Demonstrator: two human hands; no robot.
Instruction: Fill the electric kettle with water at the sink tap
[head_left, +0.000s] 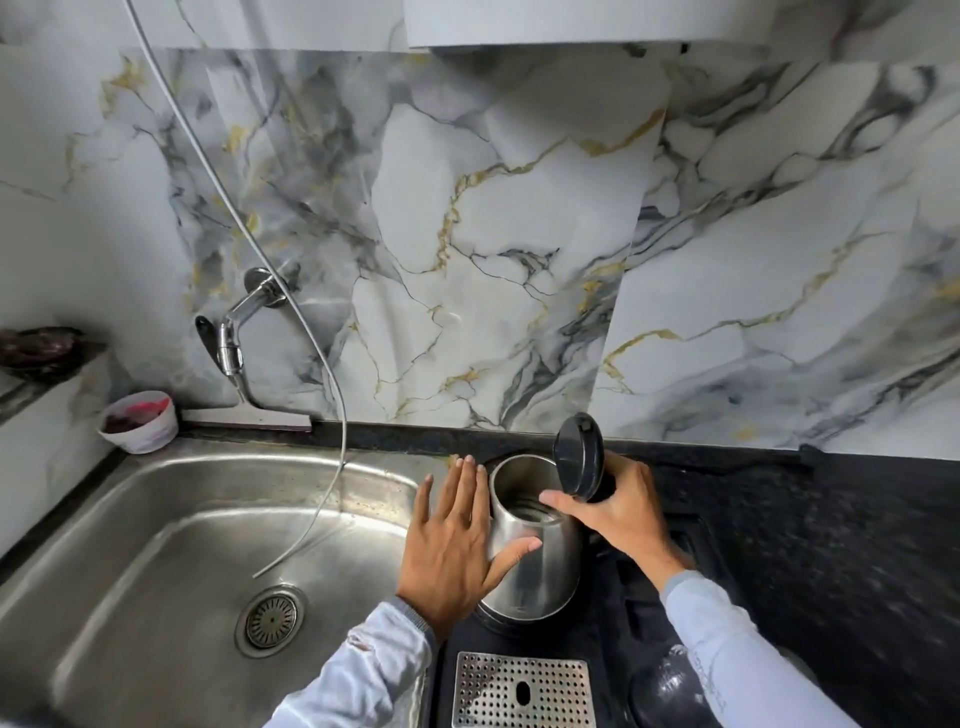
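The kettle (530, 551) stands upright, lid open, between both hands; the tap (231, 343) lies well left, nearer the spread left hand (457, 545), while the right hand (618, 512) curls around its handle side.

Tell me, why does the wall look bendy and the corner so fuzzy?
Head view: the wide lens bows straight edges, so the wall curves; the counter at right is smeared by blur; light glares off the sink and kettle.

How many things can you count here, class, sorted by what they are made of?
Steel: 4 - kettle, sink, tap, perforated tray
Plastic: 2 - kettle lid, white tub
Hose: 1 - thin hose
Total: 7
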